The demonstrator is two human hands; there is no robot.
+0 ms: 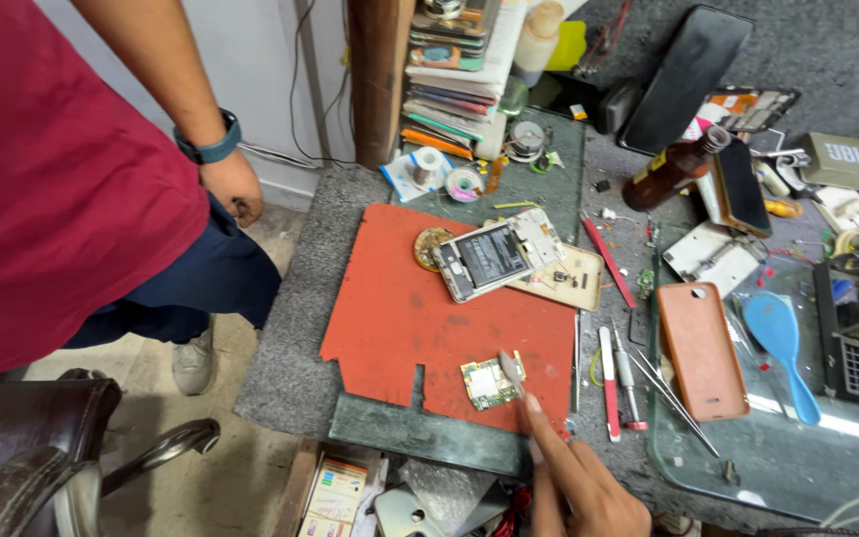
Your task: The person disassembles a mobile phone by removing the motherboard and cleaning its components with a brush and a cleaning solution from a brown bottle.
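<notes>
A thin metal tool [511,370] is pinched in the closed fingers of the right hand [579,487] and pressed to the small circuit board [490,382] on the red mat [400,308], so steady prying is judged needed; the left hand is unseen

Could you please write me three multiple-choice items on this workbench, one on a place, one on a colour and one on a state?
1. Where does the small circuit board lie?
A. on the red mat
B. on the glass sheet
C. on the floor

2. What colour is the brush at the right?
A. yellow
B. blue
C. black

3. In what state is the phone on the mat?
A. opened, insides showing
B. closed in a case
C. wrapped in a bag

Answers:
1. A, the board rests near the mat's front edge.
2. B, head and handle are blue.
3. A, its battery and frame lie bare.
</notes>
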